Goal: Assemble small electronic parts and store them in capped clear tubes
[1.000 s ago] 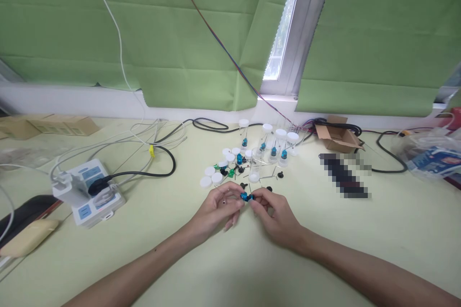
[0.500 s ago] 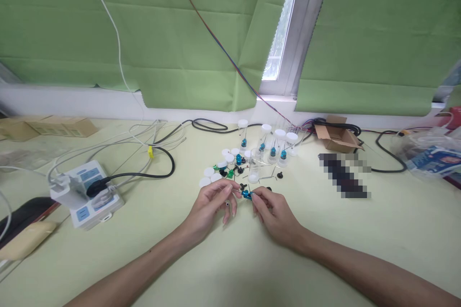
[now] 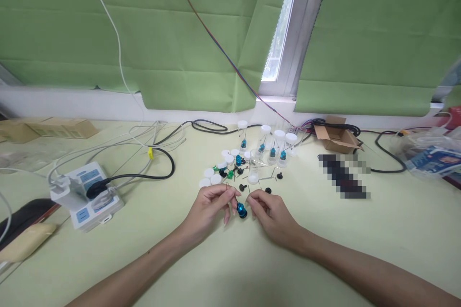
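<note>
Pinched together, the fingertips of my left hand (image 3: 213, 204) carry a small shiny blue part (image 3: 241, 209) with a black base, tilted in front of them. How it is gripped is partly hidden by the fingers. My right hand (image 3: 272, 211) is closed in a pinch just right of the part, a small gap away. A thin metal pin (image 3: 248, 189) shows at its fingertips; whether they hold it I cannot tell. Beyond the hands lie black thumbscrew-like pieces (image 3: 243, 187), green parts (image 3: 230, 174), white round caps (image 3: 216, 179) and an uncapped clear tube (image 3: 253, 175).
Several white-capped clear tubes (image 3: 283, 154) with blue parts inside stand farther back. A power strip (image 3: 88, 196) with plugs and cables is on the left. An open cardboard box (image 3: 336, 139) stands at the back right, near a pixelated dark object (image 3: 344, 176).
The blue part has swung down and slightly left, its black base now exposed. My right fingers have come off it and sit slightly apart. The left hand has barely moved.
</note>
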The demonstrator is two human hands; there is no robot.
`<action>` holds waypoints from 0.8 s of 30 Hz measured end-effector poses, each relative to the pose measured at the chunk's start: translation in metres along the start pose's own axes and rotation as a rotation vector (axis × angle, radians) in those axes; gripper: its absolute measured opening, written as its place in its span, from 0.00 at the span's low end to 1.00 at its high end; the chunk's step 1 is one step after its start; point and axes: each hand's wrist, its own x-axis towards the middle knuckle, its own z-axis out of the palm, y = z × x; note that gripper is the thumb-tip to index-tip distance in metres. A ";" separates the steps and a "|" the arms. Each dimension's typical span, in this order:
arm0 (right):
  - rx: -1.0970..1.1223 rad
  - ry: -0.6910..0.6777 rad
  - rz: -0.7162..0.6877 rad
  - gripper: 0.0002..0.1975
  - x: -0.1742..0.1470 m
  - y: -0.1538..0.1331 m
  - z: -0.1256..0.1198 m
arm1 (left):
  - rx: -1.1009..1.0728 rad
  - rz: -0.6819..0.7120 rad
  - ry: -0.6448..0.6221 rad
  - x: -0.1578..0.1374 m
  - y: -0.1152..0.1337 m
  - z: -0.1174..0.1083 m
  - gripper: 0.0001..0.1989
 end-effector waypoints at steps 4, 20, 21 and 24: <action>-0.034 0.021 -0.043 0.13 -0.001 0.001 0.000 | 0.123 0.012 0.014 -0.002 0.005 0.005 0.16; 0.013 0.130 -0.271 0.09 -0.008 0.010 0.004 | 0.143 -0.012 -0.103 -0.009 -0.014 0.019 0.09; -0.003 0.145 -0.285 0.09 -0.008 0.010 0.004 | 0.128 -0.020 -0.116 -0.009 -0.013 0.019 0.08; -0.039 0.175 -0.311 0.08 -0.009 0.008 0.004 | 0.073 -0.049 -0.156 -0.010 -0.014 0.021 0.08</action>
